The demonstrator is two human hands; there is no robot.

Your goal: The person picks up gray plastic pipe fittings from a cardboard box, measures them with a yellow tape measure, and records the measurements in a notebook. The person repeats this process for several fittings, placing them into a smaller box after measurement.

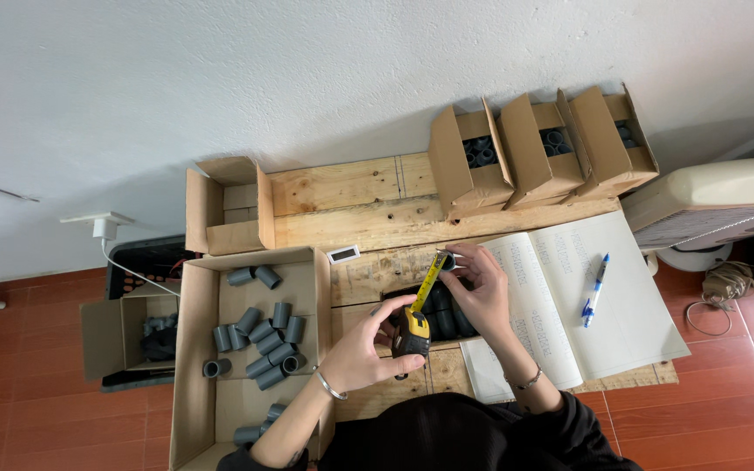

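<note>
My left hand (366,347) grips a yellow and black tape measure (411,333) over a wooden table (368,196). Its yellow blade (429,281) runs up and right to a grey pipe fitting (448,260) pinched in the fingers of my right hand (480,290). Below both hands lies a dark heap of more grey fittings (443,319), partly hidden by the hands.
A wide open cardboard box (198,384) at left holds several loose grey fittings (263,336). An empty open box (229,209) stands behind it. Three open boxes (538,148) with fittings line the back right. An open ruled notebook (621,296) with a blue pen (594,288) lies at right.
</note>
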